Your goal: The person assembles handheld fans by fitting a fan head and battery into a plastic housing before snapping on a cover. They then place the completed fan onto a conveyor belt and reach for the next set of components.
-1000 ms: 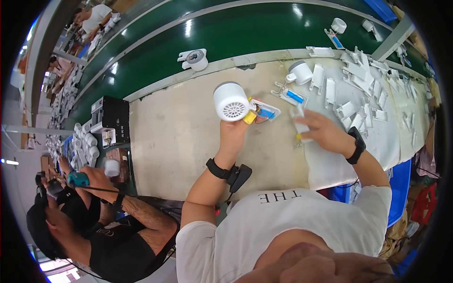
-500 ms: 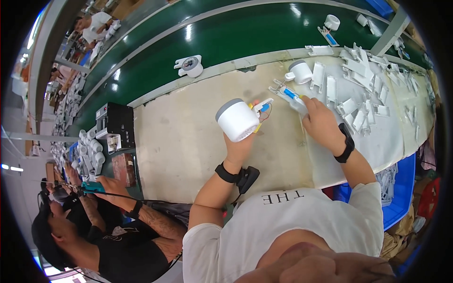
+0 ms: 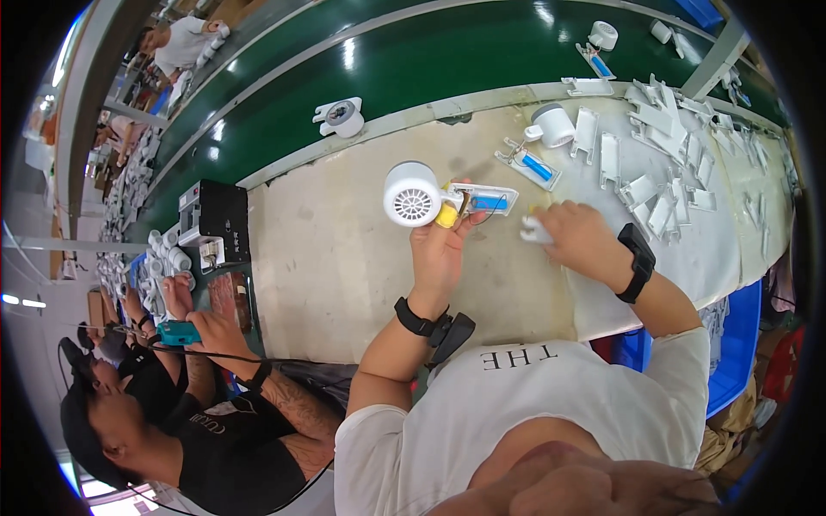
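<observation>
My left hand (image 3: 440, 258) grips a white handheld fan (image 3: 413, 196), its round grille turned toward me. The fan's opened handle points right, showing a blue battery (image 3: 489, 203) and thin wires. Yellow coverings show on the left fingers beside the fan head. My right hand (image 3: 585, 241), just right of the handle and apart from it, pinches a white plastic handle cover (image 3: 537, 230), mostly hidden by the fingers. Beyond it on the table lies another fan, with a white head (image 3: 555, 129) and an open handle holding a blue battery (image 3: 538, 167).
Loose white handle shells (image 3: 658, 129) are heaped at the right. A green conveyor (image 3: 284, 129) runs along the far side, carrying a fan part (image 3: 344, 119). A black machine (image 3: 212, 225) stands left. A co-worker (image 3: 232, 430) holds a teal tool (image 3: 179, 333). A blue bin (image 3: 736, 353) sits lower right.
My left hand has turned the fan so its grille and open handle face me. My right hand has moved nearer with the white cover, away from the battery handle on the table.
</observation>
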Available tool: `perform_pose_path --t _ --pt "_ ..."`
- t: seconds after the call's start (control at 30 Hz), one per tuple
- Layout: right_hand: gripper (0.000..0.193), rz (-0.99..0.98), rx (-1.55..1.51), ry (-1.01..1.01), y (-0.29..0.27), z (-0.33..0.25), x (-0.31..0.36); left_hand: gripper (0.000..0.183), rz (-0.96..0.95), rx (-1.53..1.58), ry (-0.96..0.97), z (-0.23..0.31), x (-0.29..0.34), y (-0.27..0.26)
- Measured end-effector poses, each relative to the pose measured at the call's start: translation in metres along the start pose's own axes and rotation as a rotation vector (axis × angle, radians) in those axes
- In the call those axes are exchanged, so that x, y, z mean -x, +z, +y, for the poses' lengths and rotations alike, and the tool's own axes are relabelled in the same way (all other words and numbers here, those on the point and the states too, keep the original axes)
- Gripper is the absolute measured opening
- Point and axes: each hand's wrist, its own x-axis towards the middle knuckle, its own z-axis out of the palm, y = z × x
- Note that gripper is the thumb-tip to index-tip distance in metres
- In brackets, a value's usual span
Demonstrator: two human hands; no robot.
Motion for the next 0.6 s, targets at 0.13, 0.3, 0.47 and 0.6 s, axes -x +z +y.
perform_pose_path --t 0.13,0.3,0.47,0.6 --pt "0.068 0.164 -0.390 0.102 -0.030 -0.018 -0.009 0.033 0.036 -0.037 0.010 -0.007 0.004 0.004" --pt "0.067 0.322 -0.258 -0.136 -0.034 -0.037 -0.038 0.030 0.035 -0.053 0.097 -0.020 0.009 -0.001" --pt "0.066 0.271 -0.311 -0.170 -0.033 -0.039 -0.042 0.029 0.043 -0.088 0.141 -0.020 0.016 0.001" --pt "0.067 0.285 -0.337 -0.149 -0.024 -0.042 -0.046 0.029 0.113 -0.224 0.155 -0.024 0.019 0.004"
